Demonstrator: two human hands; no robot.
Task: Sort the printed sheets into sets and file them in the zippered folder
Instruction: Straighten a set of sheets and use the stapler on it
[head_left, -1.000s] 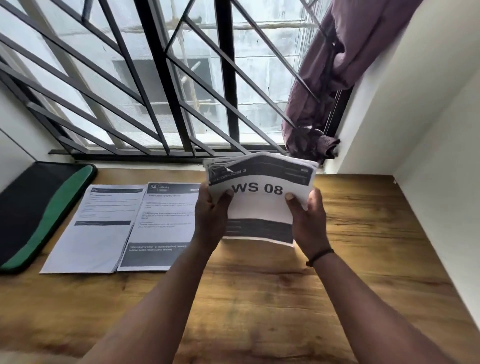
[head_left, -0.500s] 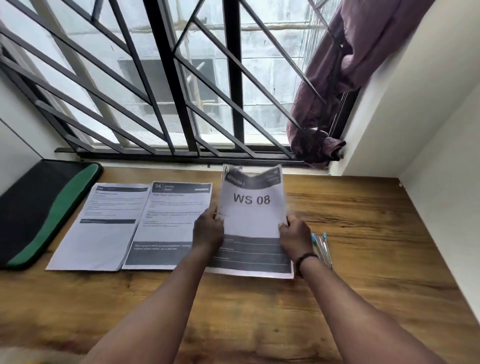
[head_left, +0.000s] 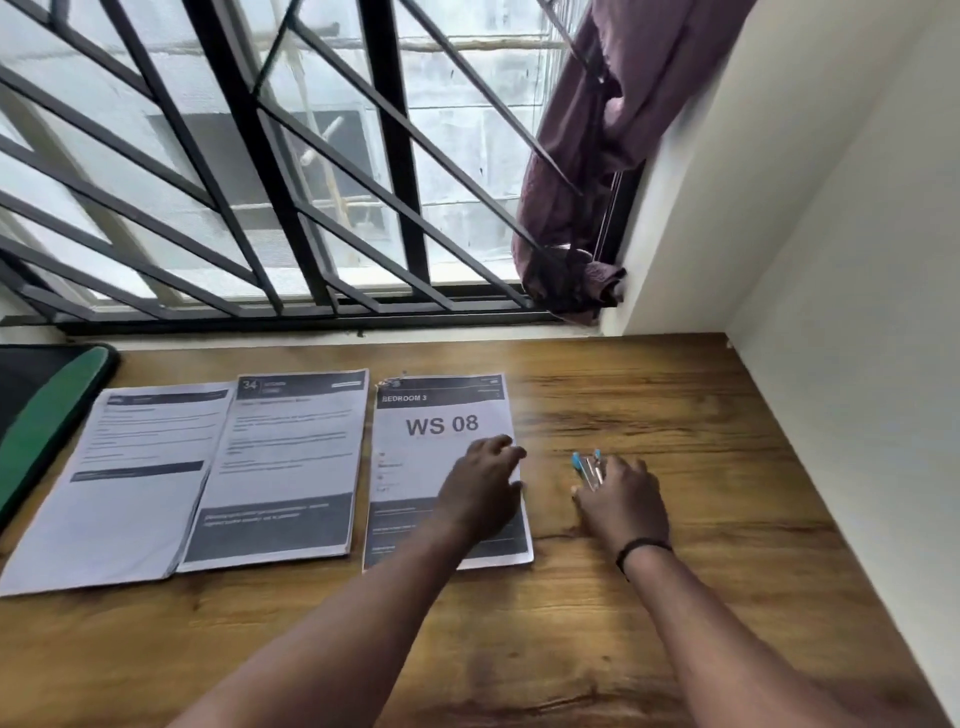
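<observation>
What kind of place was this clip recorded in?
Probably a home desk nook by a window: a wooden desk set into a white-walled corner, a barred window with a tied-back purple curtain, and printed sheets laid out.

a room in a home, set up as a small study corner. a wooden desk fills a nook between plain white walls and runs right up to a window behind black metal security bars, the kind fitted on a dwelling. a purple curtain is bunched and tied at the window's right side. printed sheets lie in a row on the desk, one headed "bedroom 3", with a few pens beside them and a zippered folder at the left edge.
</observation>
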